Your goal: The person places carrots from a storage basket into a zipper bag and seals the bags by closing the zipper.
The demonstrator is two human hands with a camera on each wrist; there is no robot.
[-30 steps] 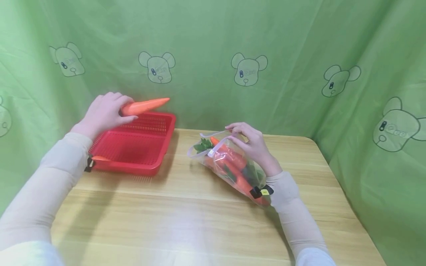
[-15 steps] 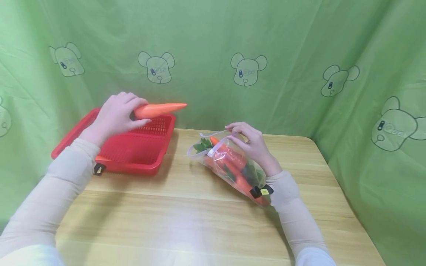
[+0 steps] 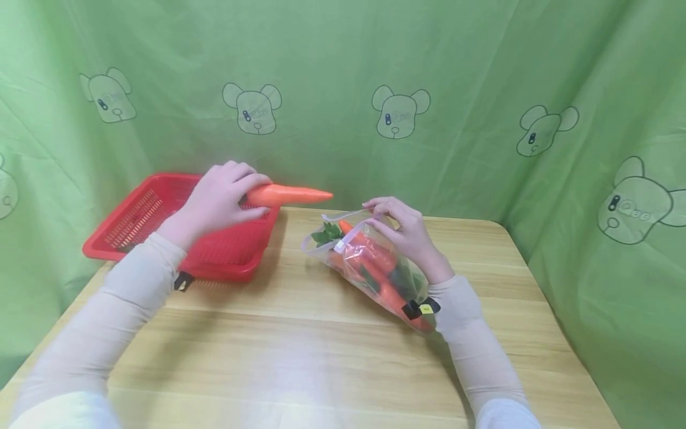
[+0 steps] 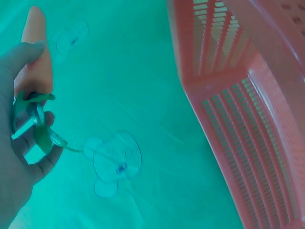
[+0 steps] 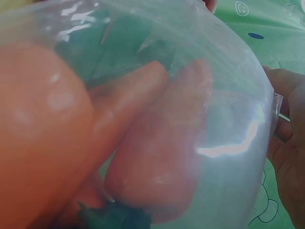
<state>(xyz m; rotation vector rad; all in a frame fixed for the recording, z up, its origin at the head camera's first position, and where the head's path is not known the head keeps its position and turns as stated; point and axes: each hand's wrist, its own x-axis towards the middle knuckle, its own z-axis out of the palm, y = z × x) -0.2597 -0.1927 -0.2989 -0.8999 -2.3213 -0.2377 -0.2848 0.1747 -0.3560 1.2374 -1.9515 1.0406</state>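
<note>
My left hand [image 3: 222, 199] grips an orange carrot [image 3: 292, 195] by its thick end, above the right part of the red basket, its tip pointing right. Green leaves [image 4: 44, 136] hang from the carrot's top in the left wrist view. With thumb and fingers, my right hand [image 3: 404, 229] pinches the rim of a clear zip bag [image 3: 351, 271], whose mouth gapes toward the left. Inside the bag lie several carrots [image 5: 159, 157] with green tops, seen through the plastic. The carrot tip is just up and left of the bag's mouth.
The red plastic basket [image 3: 236, 273] stands at the table's back left, partly behind my left arm. A wooden table [image 3: 300, 357] carries everything. Green curtains [image 3: 332, 71] printed with bear faces hang close behind and to the right.
My left hand has moved right and a little down with the carrot, from over the basket toward the bag. My right hand and the bag have stayed in place.
</note>
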